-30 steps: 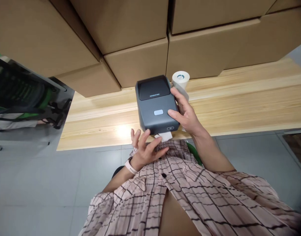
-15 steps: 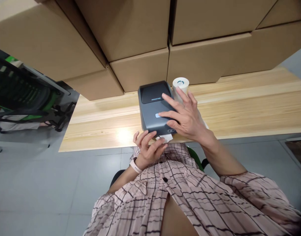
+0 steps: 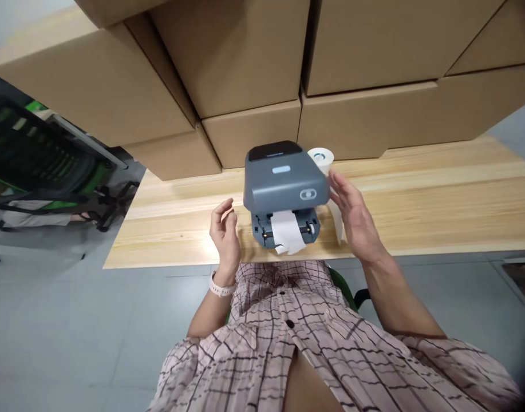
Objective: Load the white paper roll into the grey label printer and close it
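Observation:
A dark grey label printer (image 3: pixel 283 189) stands near the front edge of the table, its lid raised at the front. White label paper (image 3: pixel 288 232) lies over the roller inside and hangs out toward me. My left hand (image 3: pixel 225 237) is beside the printer's left side, apart from it, fingers loosely curved and holding nothing. Along the right side of the lid is my right hand (image 3: pixel 352 214), open, its fingertips at or very near the lid's edge; I cannot tell if they touch. Behind it stands a white roll of labels (image 3: pixel 321 157), with a loose strip (image 3: pixel 337 220) hanging down from it.
Cardboard boxes (image 3: pixel 253 129) are stacked along the back of the wooden table (image 3: pixel 417 200). To the left is a black and green mesh office chair (image 3: pixel 43 154). The table's front edge runs close to my body.
The printer's lid has lifted at the front, exposing the roller and paper. My left hand has let go of the paper and moved left; my right hand has moved off the top to the right side.

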`<state>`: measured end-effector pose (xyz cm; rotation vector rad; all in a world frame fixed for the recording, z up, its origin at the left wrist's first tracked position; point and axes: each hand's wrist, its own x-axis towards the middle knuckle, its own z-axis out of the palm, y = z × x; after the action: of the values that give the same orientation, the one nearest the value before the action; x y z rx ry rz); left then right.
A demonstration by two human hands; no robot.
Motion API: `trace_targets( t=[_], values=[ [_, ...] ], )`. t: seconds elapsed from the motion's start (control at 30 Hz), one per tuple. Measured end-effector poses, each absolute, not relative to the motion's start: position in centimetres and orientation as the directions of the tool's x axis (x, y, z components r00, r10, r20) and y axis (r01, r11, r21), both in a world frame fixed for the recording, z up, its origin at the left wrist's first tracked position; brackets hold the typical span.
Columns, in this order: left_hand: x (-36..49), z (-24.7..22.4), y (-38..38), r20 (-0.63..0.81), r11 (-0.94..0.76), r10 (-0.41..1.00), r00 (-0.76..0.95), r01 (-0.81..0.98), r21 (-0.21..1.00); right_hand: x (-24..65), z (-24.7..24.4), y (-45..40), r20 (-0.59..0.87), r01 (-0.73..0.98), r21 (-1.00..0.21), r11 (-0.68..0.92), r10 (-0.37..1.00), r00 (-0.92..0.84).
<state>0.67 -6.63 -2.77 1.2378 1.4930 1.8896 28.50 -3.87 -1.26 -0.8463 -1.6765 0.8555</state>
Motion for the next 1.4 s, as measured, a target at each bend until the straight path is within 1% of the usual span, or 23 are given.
trace_targets(
  t=[0.07,0.13,0.2,0.27,0.37,0.43,0.6,0.7,0.73,0.77,0.8,0.83,0.9,0.93,0.97,1.0,1.07,1.13,1.23,1.33,1.4],
  values=[
    [0.2,-2.6,-5.2,0.281,-0.255,0.845,-0.454,0.119,0.96,28.2,-0.9,-3.4,0.452,0.128,-0.849,0.512,0.83,-0.327],
    [0.2,-2.6,-3.8,0.209,-0.191,0.898,-0.388,0.084,0.978,27.5,0.0,-2.4,0.468,0.138,-0.818,0.558,0.786,-0.405],
    [0.4,-2.6,-2.4,0.154,-0.14,0.933,-0.325,0.065,0.988,26.7,1.2,-1.0,0.492,0.178,-0.777,0.604,0.759,-0.426],
    [0.8,-2.6,-1.4,0.115,-0.108,0.962,-0.25,0.039,0.993,25.9,2.4,0.6,0.524,0.244,-0.728,0.641,0.749,-0.404],
    [1.3,-2.6,-0.4,0.108,-0.108,0.986,-0.126,0.006,0.994,24.6,3.6,3.6,0.595,0.343,-0.644,0.684,0.729,-0.338],
    [1.4,-2.7,0.0,0.121,-0.122,0.99,-0.075,-0.001,0.993,23.9,4.0,5.8,0.625,0.398,-0.603,0.691,0.719,-0.304],
    [1.1,-3.0,0.5,0.125,-0.125,0.991,-0.055,0.004,0.992,23.0,4.4,10.2,0.61,0.478,-0.576,0.663,0.738,-0.288],
    [0.9,-3.1,0.6,0.116,-0.115,0.992,-0.051,0.027,0.993,22.8,4.8,9.9,0.68,0.584,-0.457,0.671,0.686,-0.257],
    [0.9,-3.2,0.6,0.111,-0.109,0.992,-0.053,0.034,0.993,22.6,4.9,9.3,0.701,0.611,-0.405,0.681,0.66,-0.27],
    [0.8,-3.3,0.7,0.109,-0.107,0.993,-0.055,0.039,0.994,22.5,5.0,8.7,0.695,0.618,-0.359,0.699,0.642,-0.323],
    [0.8,-3.3,0.7,0.11,-0.107,0.992,-0.056,0.045,0.993,22.3,5.0,8.0,0.645,0.604,-0.329,0.726,0.64,-0.418],
    [0.8,-3.4,0.7,0.114,-0.112,0.992,-0.057,0.052,0.992,22.1,5.1,7.4,0.546,0.579,-0.315,0.752,0.643,-0.537],
    [0.7,-3.6,0.8,0.128,-0.124,0.99,-0.058,0.065,0.99,21.7,5.2,6.4,0.269,0.55,-0.313,0.774,0.627,-0.731],
    [0.7,-3.7,0.8,0.131,-0.127,0.99,-0.06,0.07,0.989,21.4,5.3,6.2,0.143,0.557,-0.304,0.773,0.615,-0.775],
    [0.7,-3.7,0.8,0.132,-0.127,0.989,-0.062,0.071,0.989,21.2,5.4,6.0,0.052,0.573,-0.284,0.769,0.608,-0.792],
    [0.7,-3.8,0.8,0.13,-0.126,0.989,-0.064,0.071,0.99,21.0,5.5,5.9,-0.01,0.583,-0.258,0.771,0.601,-0.799],
    [0.7,-3.7,0.7,0.121,-0.117,0.991,-0.064,0.064,0.991,20.7,5.7,6.0,-0.084,0.574,-0.223,0.788,0.571,-0.817],
    [0.6,-3.6,0.7,0.103,-0.1,0.993,-0.056,0.052,0.994,20.8,5.7,6.3,-0.136,0.541,-0.23,0.809,0.524,-0.841],
    [0.3,-3.6,0.9,0.077,-0.077,0.996,-0.037,0.0,0.997,21.2,5.5,6.9,-0.156,0.483,-0.315,0.817,0.457,-0.876],
    [-0.2,-3.8,1.1,0.068,-0.07,0.997,-0.028,-0.06,0.996,22.1,5.4,7.4,-0.089,0.406,-0.478,0.778,0.417,-0.904],
    [-0.5,-4.0,1.0,0.073,-0.074,0.997,-0.023,-0.072,0.995,23.3,5.7,7.4,-0.009,0.302,-0.621,0.723,0.379,-0.925]
  ],
)
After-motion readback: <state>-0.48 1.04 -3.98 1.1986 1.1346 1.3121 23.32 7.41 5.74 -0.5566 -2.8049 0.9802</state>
